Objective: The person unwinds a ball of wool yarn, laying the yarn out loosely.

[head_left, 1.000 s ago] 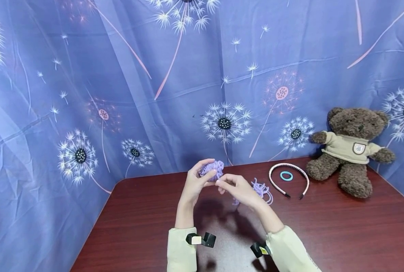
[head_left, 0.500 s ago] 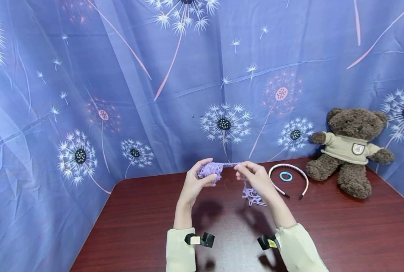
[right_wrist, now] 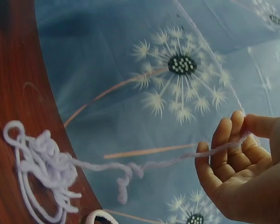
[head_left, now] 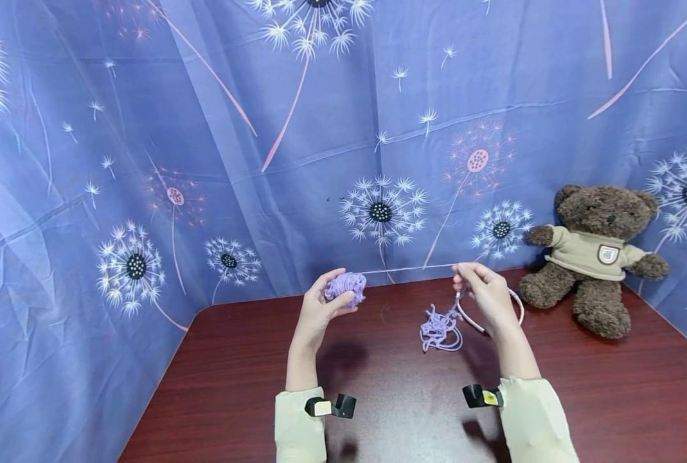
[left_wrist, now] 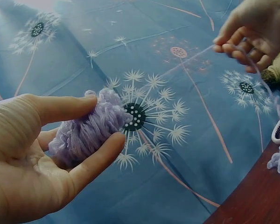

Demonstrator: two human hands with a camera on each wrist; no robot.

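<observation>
My left hand [head_left: 314, 312] grips a wound ball of lilac yarn [left_wrist: 91, 128] between thumb and fingers, above the table. From the ball a single strand [head_left: 407, 269] runs taut to the right. My right hand [head_left: 488, 292] pinches that strand between thumb and forefinger, as the right wrist view shows. Past the right fingers the yarn hangs down to a loose tangle of lilac yarn [right_wrist: 46, 172], which in the head view [head_left: 438, 329] lies below and left of the right hand.
A pale headband [head_left: 517, 305] lies on the dark red table [head_left: 233, 360], partly hidden by the right hand. A brown teddy bear [head_left: 600, 257] in a beige top sits at the back right. Behind the table hangs a blue dandelion-print cloth [head_left: 297, 212].
My right hand has moved from beside the ball far to the right, drawing the strand out long and taut. My left hand with the ball has shifted slightly left.
</observation>
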